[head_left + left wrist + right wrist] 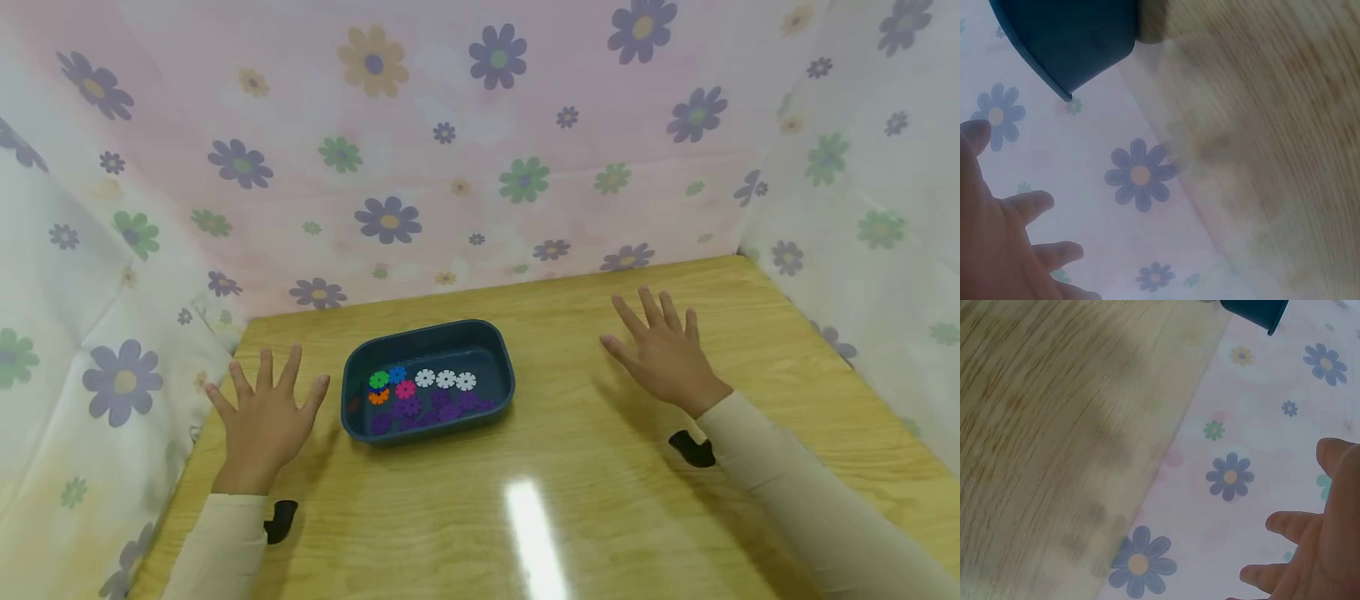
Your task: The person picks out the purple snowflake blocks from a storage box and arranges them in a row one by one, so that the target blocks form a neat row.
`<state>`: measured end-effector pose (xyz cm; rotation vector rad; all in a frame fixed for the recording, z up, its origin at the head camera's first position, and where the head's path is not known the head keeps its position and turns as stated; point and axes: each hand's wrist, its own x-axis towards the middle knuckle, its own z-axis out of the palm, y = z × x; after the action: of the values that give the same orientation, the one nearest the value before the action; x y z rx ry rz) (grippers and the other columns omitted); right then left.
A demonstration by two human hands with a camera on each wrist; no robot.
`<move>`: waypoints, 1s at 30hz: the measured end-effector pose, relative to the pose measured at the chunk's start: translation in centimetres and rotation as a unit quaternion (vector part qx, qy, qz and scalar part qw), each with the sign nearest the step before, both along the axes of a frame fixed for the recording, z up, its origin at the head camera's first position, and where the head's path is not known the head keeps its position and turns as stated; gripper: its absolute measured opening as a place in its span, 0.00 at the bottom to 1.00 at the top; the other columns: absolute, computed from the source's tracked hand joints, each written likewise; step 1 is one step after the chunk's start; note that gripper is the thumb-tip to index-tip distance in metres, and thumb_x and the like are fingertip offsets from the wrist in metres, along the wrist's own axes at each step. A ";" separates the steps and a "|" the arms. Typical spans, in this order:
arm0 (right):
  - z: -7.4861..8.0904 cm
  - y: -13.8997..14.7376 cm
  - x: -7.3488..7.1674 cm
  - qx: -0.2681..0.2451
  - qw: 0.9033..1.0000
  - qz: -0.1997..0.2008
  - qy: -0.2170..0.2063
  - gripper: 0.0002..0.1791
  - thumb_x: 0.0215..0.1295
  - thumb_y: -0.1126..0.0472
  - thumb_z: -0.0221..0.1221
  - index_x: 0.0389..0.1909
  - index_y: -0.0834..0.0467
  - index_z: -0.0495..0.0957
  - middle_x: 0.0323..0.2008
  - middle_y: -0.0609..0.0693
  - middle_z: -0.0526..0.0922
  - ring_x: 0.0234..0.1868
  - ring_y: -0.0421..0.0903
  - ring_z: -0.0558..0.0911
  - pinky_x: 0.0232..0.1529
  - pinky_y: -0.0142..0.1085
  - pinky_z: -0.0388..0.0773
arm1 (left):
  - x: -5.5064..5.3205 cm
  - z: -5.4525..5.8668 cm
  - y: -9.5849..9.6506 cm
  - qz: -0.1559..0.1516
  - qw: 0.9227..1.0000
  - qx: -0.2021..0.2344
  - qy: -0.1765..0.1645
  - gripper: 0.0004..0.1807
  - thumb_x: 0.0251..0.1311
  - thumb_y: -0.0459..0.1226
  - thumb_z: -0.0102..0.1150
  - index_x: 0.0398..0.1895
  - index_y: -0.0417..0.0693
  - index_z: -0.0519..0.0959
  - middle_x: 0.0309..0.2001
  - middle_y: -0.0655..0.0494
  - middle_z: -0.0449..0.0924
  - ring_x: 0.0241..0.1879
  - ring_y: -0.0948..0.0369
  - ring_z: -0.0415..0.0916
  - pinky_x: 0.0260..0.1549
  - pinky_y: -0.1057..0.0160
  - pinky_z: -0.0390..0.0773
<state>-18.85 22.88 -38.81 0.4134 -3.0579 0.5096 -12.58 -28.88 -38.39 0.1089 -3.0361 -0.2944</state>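
Note:
A dark blue plastic tray (480, 332) sits on the wooden table, left of the middle. Inside lie small notched snowflake discs: several purple ones (450, 412), three white ones (446, 379), and a green (379, 380), a blue (397, 374), a pink (405, 389) and an orange disc (378, 397). My left hand (266, 421) hovers just left of the tray, fingers spread, holding nothing. Over the table to the right of the tray is my right hand (666, 357), also spread and bare. The left wrist view catches the tray's outer wall (1079, 37) above the fingers.
The wooden table (585, 500) reaches back to a flower-print cloth (450, 167), which also hangs along both sides. Black curved pieces (281, 522) stick out by the wrists below the sleeves. A bright light reflection (534, 533) lies on the table front.

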 end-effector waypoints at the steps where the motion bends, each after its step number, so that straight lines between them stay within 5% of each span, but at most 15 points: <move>1: 0.0 -0.2 0.0 0.000 1.000 0.003 -0.001 0.42 0.76 0.31 0.36 0.81 0.47 0.39 0.80 0.64 0.32 0.77 0.72 0.33 0.66 0.76 0.28 | 0.1 0.0 0.0 0.000 1.000 0.001 0.000 0.44 0.71 0.68 0.25 0.82 0.56 0.42 0.78 0.29 0.36 0.71 0.21 0.24 0.59 0.20 0.18; 10: -0.3 -1.4 0.0 -0.026 0.999 0.026 0.008 0.41 0.76 0.33 0.39 0.81 0.49 0.42 0.80 0.65 0.36 0.78 0.72 0.36 0.68 0.75 0.31 | 0.5 -0.3 -0.1 -0.002 1.000 0.004 -0.006 0.43 0.72 0.68 0.26 0.81 0.54 0.45 0.78 0.31 0.42 0.73 0.24 0.29 0.60 0.20 0.20; 14: -0.5 -2.0 -0.1 -0.077 0.996 0.041 0.022 0.38 0.77 0.38 0.44 0.78 0.56 0.53 0.77 0.68 0.49 0.76 0.71 0.49 0.69 0.71 0.47 | 0.2 -0.4 0.2 -0.015 0.999 0.017 0.030 0.37 0.75 0.60 0.37 0.76 0.47 0.60 0.71 0.31 0.62 0.68 0.29 0.59 0.63 0.23 0.50; 16: -0.4 -2.7 -0.2 -0.122 0.991 0.056 0.020 0.34 0.78 0.42 0.47 0.75 0.58 0.60 0.73 0.67 0.58 0.73 0.68 0.58 0.67 0.68 0.58 | -0.2 -0.6 0.3 -0.023 0.998 0.046 0.039 0.33 0.76 0.56 0.40 0.73 0.44 0.66 0.65 0.32 0.71 0.61 0.33 0.70 0.57 0.29 0.67; 19: 0.1 -4.3 -0.4 -0.185 0.979 0.080 0.016 0.27 0.78 0.47 0.49 0.68 0.60 0.69 0.65 0.63 0.71 0.64 0.61 0.71 0.59 0.61 0.71 | -1.0 -1.2 0.3 -0.029 0.992 0.121 0.015 0.31 0.77 0.54 0.39 0.72 0.44 0.67 0.61 0.35 0.76 0.55 0.39 0.78 0.47 0.39 0.78; 24: 1.3 -7.6 -0.9 -0.252 0.961 0.112 0.018 0.18 0.77 0.52 0.52 0.58 0.57 0.78 0.49 0.54 0.82 0.48 0.49 0.80 0.48 0.47 0.79 | -2.3 -1.9 0.1 -0.029 0.964 0.256 -0.066 0.35 0.76 0.59 0.36 0.75 0.47 0.63 0.57 0.37 0.76 0.42 0.47 0.84 0.39 0.54 0.82; 30: 2.4 -12.0 -1.8 -0.290 0.946 0.146 -0.024 0.13 0.75 0.54 0.55 0.53 0.55 0.80 0.45 0.51 0.84 0.44 0.44 0.80 0.47 0.42 0.79 | -3.6 -2.6 -0.1 -0.052 0.906 0.397 -0.138 0.30 0.77 0.50 0.43 0.75 0.48 0.60 0.41 0.44 0.71 0.23 0.60 0.70 0.26 0.58 0.76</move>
<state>-20.65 10.89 -36.45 0.8228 -2.6992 1.3902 -16.14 -28.94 -40.97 0.0407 -2.9557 -1.6273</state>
